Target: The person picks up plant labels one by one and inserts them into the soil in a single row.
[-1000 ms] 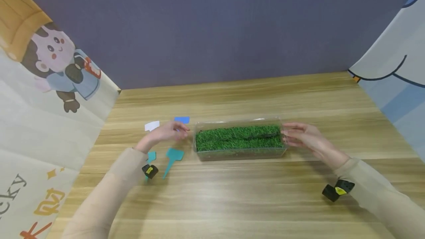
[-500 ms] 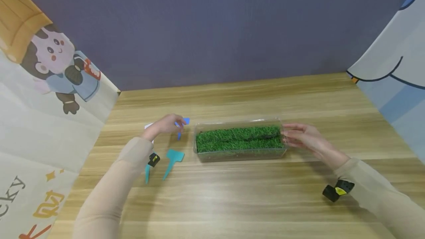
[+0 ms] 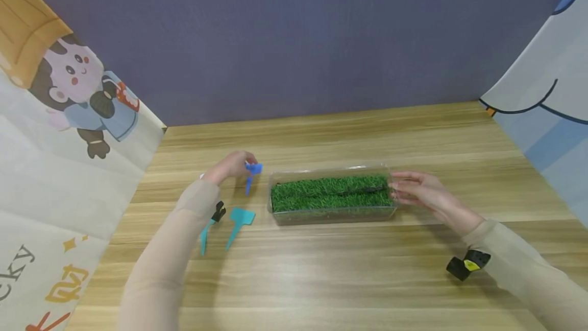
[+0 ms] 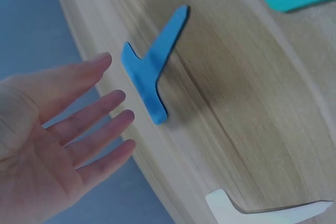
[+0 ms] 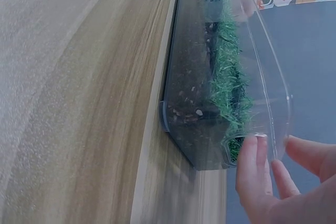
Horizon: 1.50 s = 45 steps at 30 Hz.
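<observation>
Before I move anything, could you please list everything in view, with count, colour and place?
Table: 1, wood-toned, across the foreground
Clear box: 1, transparent, mid-table
Grass: green, inside the box, with a dark groove along it
Blue tag: 1, blue, left of the box
Teal tags: 2, teal, left of the box, nearer the person; one partly hidden
White tag: 1, white, left of the box, mostly hidden in the head view
Back wall: 1, dark blue-grey, behind the table
Cartoon sheets: 2, mainly white, at either side
Wrist devices: 2, black, one per wrist
Sleeves: 2, beige, on both arms
Left hand: 1, bare, at the blue tag
Right hand: 1, bare, touching the box's right end
</observation>
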Tool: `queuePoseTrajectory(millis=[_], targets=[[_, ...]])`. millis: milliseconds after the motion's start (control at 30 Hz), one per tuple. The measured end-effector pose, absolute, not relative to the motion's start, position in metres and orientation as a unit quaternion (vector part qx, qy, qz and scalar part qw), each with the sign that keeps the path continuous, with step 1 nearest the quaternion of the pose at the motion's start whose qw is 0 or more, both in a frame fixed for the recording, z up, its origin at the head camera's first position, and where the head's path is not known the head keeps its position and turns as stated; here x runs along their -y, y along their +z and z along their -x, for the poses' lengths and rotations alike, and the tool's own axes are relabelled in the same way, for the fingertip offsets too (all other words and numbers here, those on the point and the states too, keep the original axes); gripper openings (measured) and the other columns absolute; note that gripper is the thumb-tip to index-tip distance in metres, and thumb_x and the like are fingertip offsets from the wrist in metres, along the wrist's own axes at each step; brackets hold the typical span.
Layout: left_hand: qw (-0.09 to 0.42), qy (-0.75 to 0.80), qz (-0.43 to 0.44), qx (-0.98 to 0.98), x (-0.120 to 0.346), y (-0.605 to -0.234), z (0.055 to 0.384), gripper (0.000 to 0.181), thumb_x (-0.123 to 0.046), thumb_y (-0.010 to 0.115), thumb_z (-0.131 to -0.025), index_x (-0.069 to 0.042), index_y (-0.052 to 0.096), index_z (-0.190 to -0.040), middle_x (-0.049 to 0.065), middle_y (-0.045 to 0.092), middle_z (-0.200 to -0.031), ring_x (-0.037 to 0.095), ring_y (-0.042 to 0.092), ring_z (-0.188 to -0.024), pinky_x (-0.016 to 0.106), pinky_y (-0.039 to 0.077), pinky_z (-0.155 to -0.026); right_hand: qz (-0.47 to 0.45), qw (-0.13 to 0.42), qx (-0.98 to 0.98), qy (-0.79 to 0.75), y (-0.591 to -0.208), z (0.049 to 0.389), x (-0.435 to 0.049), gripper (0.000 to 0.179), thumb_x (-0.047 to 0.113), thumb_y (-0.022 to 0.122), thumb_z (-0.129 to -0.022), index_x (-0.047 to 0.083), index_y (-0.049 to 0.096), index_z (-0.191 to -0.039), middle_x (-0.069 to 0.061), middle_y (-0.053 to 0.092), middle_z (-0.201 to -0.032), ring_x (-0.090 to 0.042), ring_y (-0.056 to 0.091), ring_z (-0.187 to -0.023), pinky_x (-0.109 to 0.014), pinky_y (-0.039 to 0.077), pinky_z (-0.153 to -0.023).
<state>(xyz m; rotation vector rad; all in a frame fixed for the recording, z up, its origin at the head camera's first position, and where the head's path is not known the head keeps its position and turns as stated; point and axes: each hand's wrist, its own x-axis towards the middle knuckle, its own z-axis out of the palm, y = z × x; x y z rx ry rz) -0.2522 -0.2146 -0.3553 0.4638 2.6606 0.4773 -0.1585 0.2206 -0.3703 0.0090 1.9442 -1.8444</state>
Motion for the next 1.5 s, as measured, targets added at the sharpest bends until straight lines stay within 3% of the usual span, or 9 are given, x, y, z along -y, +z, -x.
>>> queuePoseTrajectory(millis=[300, 967, 1200, 1500], targets=[[0.214, 0.140, -0.170, -0.952, 0.217, -0.363, 0.264, 0.046, -0.003, 0.068, -0.072, 0.006, 0.052, -0.115, 0.028, 0.052, -0.116, 0.038, 0.048, -0.108, 0.045, 0.039, -0.093, -0.005, 0.230, -0.697, -0.679, -0.371, 0.158, -0.221, 0.065, 0.012, 0.058, -0.084, -0.010, 0.020, -0.133, 0.006, 0.064, -0.093, -0.010, 0.061, -0.086, -0.025, 0.048, -0.081], [0.234, 0.150, -0.145, -0.950, 0.218, -0.373, 0.274, 0.050, 0.001, 0.071, -0.068, 0.002, 0.052, -0.114, 0.027, 0.048, -0.120, 0.037, 0.048, -0.108, 0.043, 0.040, -0.092, -0.005, 0.235, -0.692, -0.682, -0.374, 0.160, -0.223, 0.066, 0.013, 0.058, -0.084, -0.009, 0.019, -0.133, 0.008, 0.063, -0.094, -0.011, 0.061, -0.087, -0.026, 0.048, -0.082], [0.196, 0.130, -0.143, -0.961, 0.218, -0.374, 0.274, 0.046, -0.003, 0.073, -0.067, 0.004, 0.057, -0.109, 0.023, 0.053, -0.116, 0.035, 0.048, -0.106, 0.041, 0.041, -0.090, -0.004, 0.235, -0.698, -0.677, -0.373, 0.159, -0.224, 0.066, 0.013, 0.057, -0.085, -0.009, 0.019, -0.133, 0.008, 0.063, -0.094, -0.010, 0.061, -0.088, -0.026, 0.048, -0.083], [0.173, 0.155, -0.146, -0.962, 0.223, -0.372, 0.275, 0.029, -0.002, 0.068, -0.073, 0.004, 0.059, -0.101, 0.023, 0.059, -0.101, 0.034, 0.054, -0.094, 0.041, 0.046, -0.082, -0.006, 0.237, -0.701, -0.672, -0.373, 0.159, -0.224, 0.066, 0.014, 0.057, -0.085, -0.008, 0.019, -0.134, 0.006, 0.062, -0.096, -0.010, 0.060, -0.088, -0.027, 0.048, -0.083]])
